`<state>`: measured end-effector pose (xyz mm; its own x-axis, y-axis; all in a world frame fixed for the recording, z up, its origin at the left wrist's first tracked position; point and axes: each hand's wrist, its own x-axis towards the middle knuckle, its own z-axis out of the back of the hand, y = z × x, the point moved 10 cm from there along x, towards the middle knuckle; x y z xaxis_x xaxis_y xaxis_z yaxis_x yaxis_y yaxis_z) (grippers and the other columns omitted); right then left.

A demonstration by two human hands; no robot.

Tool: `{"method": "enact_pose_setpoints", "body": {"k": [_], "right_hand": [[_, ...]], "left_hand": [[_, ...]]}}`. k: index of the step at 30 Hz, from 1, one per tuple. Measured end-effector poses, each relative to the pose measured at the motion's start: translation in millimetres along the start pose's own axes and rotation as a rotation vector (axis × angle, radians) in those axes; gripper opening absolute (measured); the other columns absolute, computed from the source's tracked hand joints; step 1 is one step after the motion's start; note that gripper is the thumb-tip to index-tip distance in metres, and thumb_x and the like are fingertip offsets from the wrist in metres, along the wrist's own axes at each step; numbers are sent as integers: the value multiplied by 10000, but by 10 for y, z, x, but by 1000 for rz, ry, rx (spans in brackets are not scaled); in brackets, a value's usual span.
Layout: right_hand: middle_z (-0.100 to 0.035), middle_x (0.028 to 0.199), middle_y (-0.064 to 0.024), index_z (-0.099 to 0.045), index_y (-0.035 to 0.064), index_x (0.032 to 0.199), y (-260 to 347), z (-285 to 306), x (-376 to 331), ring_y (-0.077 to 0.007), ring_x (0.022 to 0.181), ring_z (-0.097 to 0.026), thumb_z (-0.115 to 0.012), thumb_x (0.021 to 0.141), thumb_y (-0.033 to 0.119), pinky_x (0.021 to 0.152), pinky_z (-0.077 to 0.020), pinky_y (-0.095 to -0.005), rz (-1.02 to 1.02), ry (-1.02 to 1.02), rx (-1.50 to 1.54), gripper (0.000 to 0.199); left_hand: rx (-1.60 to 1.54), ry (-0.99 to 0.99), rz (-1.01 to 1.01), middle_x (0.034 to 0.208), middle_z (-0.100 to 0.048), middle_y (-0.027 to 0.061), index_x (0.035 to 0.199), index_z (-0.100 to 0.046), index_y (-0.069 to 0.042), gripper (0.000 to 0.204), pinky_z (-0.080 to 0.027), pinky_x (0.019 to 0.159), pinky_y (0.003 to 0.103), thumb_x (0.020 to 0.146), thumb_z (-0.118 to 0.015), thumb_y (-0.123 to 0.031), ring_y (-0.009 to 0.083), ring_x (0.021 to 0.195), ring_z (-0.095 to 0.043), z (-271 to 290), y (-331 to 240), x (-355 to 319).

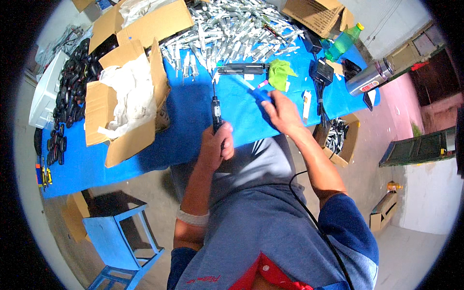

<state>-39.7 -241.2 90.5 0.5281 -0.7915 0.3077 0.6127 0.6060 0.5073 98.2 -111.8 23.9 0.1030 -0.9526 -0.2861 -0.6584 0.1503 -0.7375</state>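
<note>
My left hand (217, 143) is closed around a black pen-shaped tester (216, 110), held upright with its thin metal probe pointing away from me. My right hand (283, 112) grips a blue-handled tool (261, 96) whose pale, narrow tip reaches left toward the probe; its exact kind is unclear. Just beyond both hands lies a dark cylindrical tool (241, 69) on the blue cloth (188, 113). Beside its right end is a crumpled lime-green cloth (280, 74). A large heap of grey and white pen-shaped parts (232, 34) spreads behind.
On the left stands an open cardboard box (104, 104) with white wrapping, beside many black parts (72, 89). At right are a black adapter (321, 72), green bottle (344, 42) and metal flask (369, 77). A box of parts (352, 140) sits below; a blue chair (113, 241) stands lower left.
</note>
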Motion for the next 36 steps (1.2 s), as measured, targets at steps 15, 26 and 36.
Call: {"method": "enact_pose_setpoints", "body": {"k": [15,26,36], "right_hand": [[-647,784,-27,-656,20,874,437,999,-548,-74,708,-567,-721,760,156,632,-449,-222,-166,10,473,189],[-640,718,-36,-654,24,826,694,1010,-495,-72,628,-567,-726,746,160,579,-454,-228,-51,-2,311,173],[-603,759,10,-623,40,848,506,1121,-494,-53,649,-519,-773,708,133,567,-413,-201,-181,-86,471,225]], "left_hand": [[100,26,-36,523,-383,5,867,-456,-30,219,-303,337,265,930,-445,-239,88,362,-345,-54,-5,0],[68,68,-31,555,-397,8,879,-453,-47,243,-299,329,245,946,-425,-279,84,361,-339,-30,78,26],[-313,120,405,575,-405,-18,871,-490,-103,275,-295,380,238,928,-459,-371,83,406,-336,-324,952,-280]]}}
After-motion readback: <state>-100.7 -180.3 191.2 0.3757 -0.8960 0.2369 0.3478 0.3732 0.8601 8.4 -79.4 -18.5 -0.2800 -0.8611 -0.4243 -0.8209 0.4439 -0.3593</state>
